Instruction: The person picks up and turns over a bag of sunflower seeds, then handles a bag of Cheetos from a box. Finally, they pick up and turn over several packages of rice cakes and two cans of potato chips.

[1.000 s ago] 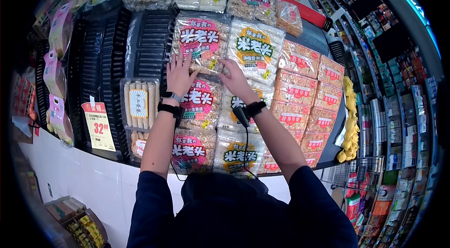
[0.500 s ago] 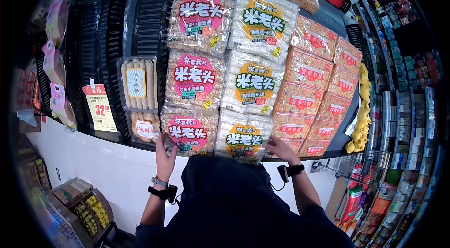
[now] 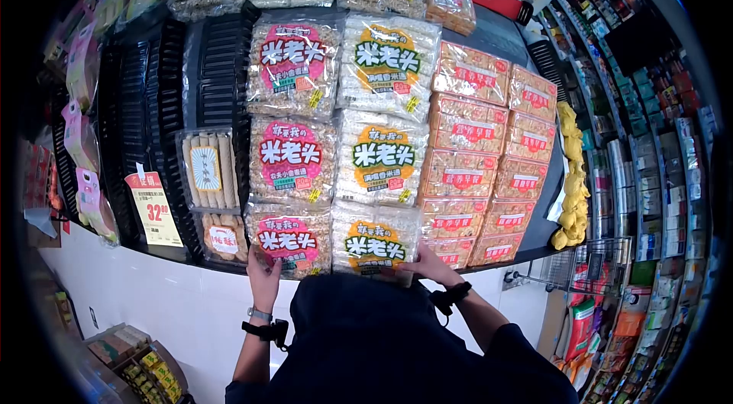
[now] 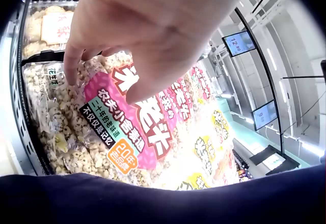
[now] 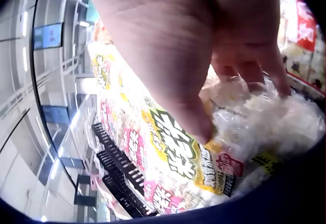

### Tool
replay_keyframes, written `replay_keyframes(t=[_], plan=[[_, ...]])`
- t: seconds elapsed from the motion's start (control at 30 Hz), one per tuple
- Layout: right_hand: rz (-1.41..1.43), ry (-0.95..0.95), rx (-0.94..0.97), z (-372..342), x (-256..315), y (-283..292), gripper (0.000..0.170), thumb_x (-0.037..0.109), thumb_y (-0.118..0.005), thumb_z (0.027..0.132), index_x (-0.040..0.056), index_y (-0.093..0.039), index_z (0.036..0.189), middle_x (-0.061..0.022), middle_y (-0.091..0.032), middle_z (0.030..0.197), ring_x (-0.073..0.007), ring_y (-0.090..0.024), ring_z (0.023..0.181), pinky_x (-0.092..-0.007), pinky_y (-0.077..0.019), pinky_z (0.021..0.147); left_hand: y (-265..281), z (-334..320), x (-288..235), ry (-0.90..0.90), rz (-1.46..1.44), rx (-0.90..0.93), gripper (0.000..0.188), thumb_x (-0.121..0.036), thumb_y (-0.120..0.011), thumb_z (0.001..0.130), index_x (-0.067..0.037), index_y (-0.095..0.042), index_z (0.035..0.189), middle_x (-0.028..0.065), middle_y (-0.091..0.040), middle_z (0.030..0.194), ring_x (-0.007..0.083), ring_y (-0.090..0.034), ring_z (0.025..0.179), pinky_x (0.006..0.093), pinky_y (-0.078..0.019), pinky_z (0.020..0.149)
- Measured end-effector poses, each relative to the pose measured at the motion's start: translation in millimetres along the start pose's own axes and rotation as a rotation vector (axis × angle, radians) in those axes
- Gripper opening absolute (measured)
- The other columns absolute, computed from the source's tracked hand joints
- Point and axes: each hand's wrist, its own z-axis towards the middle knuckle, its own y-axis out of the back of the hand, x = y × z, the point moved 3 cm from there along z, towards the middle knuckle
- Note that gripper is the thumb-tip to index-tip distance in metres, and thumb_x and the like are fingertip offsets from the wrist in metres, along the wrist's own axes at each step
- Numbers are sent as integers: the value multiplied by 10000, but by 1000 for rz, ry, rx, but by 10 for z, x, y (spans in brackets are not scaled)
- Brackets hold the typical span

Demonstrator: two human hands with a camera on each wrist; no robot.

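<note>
At the front edge of the display, my left hand rests on the lower left of a pink-label puffed-snack bag. The left wrist view has its thumb over the pink label and its fingers spread near the bag's side. My right hand grips the lower right edge of the yellow-label bag beside it. In the right wrist view the thumb lies on that bag's front, with the fingers bent over crinkled clear wrap.
More pink-label bags and yellow-label bags lie behind. Orange-brown packs stand to the right, black slatted trays to the left. A price card hangs at the front left; a wire cart stands at the right.
Both hands have come from the rear bags to the front row. Since half a second ago, the right hand has moved further onto its bag's edge. The head view has shifted.
</note>
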Motion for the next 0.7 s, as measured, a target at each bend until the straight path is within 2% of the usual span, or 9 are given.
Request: replay_keyframes(t=[0.03,0.1,0.17,0.23,0.3,0.33,0.43,0.63,0.7], plan=[[46,-1,-25,-16,-20,33,718,105,-775,853,35,-390,1455,-85,-520,1397,-158,-486,1273,-337,-425,1067,-6,8,75,104,-177,3,786,-114,-755,815,69,-327,1449,263,-520,1310,397,-510,1191,439,-408,1034],[-204,-72,-26,51,134,247,677,62,-747,855,40,-412,1442,-95,-558,1348,-162,-520,1232,-323,-451,1029,2,9,129,11,-17,-41,796,-77,-756,793,73,-326,1445,245,-538,1274,381,-510,1190,439,-397,1041],[-219,219,-188,125,510,542,639,70,-780,813,78,-489,1382,-57,-661,1059,-99,-607,884,-270,-497,743,4,-23,34,-75,138,-44,814,-72,-767,771,81,-327,1438,242,-545,1248,378,-505,1194,439,-386,1048],[-49,211,-277,80,1186,829,626,47,-757,817,78,-479,1377,-75,-671,1064,-91,-613,864,-241,-487,709,6,2,254,-114,127,-58,826,-76,-775,754,88,-331,1430,246,-534,1255,385,-502,1198,437,-379,1054],[47,243,-396,134,1681,1212,619,27,-722,845,74,-449,1399,-89,-676,1084,-106,-637,883,-248,-512,740,-18,33,389,-143,124,-94,830,-79,-787,736,91,-344,1417,253,-515,1276,407,-492,1203,449,-387,1043],[154,335,-416,195,1973,1309,592,40,-705,867,66,-443,1397,-98,-672,1110,-122,-649,919,-266,-529,775,-8,1,270,-133,275,-123,822,-77,-795,725,84,-360,1404,247,-509,1261,422,-485,1199,462,-392,1036],[419,511,-425,626,2658,1664,473,121,-655,940,30,-464,1363,-121,-651,1185,-173,-667,1017,-317,-558,872,-36,-13,101,-83,309,-145,827,-84,-803,719,77,-364,1402,241,-505,1235,431,-481,1193,469,-395,1033],[559,587,-182,2110,3927,2456,356,219,-612,985,22,-557,1276,-115,-656,1216,-222,-672,1040,-370,-561,892,-104,-46,162,-137,267,-168,875,-71,-808,729,70,-320,1441,237,-480,1278,410,-495,1188,447,-414,1029],[649,562,-213,2336,4222,2384,363,235,-613,983,26,-562,1276,-120,-668,1198,-237,-673,1041,-410,-566,883,-129,-62,164,-51,190,-99,913,-81,-806,747,66,-276,1476,236,-484,1290,398,-492,1201,442,-412,1033]])
